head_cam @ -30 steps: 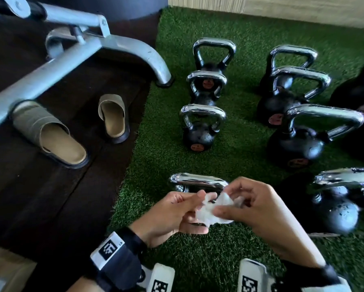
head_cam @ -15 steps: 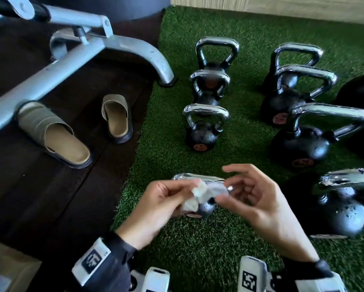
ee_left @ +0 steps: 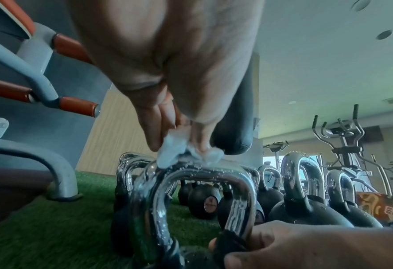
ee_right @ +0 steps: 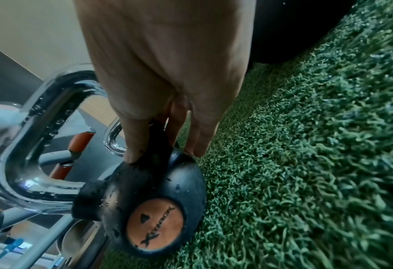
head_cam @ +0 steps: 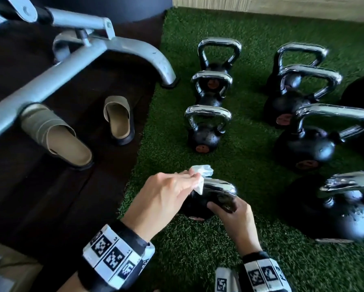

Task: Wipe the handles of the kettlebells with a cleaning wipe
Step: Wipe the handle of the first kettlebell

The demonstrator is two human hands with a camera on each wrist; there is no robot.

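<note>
Right hand (head_cam: 232, 213) clasps the kettlebell (ee_right: 149, 205) at lower centre, steadying it; left hand (head_cam: 166, 192) pinches the wipe (head_cam: 201, 175) onto its handle (ee_left: 200, 183).

A second ago both hands pinched the crumpled wipe (head_cam: 201, 175) above the nearest kettlebell (head_cam: 200, 204). Now the right hand (head_cam: 232, 216) has let go and dropped to grip the kettlebell's black neck, while the left hand (head_cam: 166, 194) alone presses the wipe onto the chrome handle (head_cam: 219, 186).
</note>
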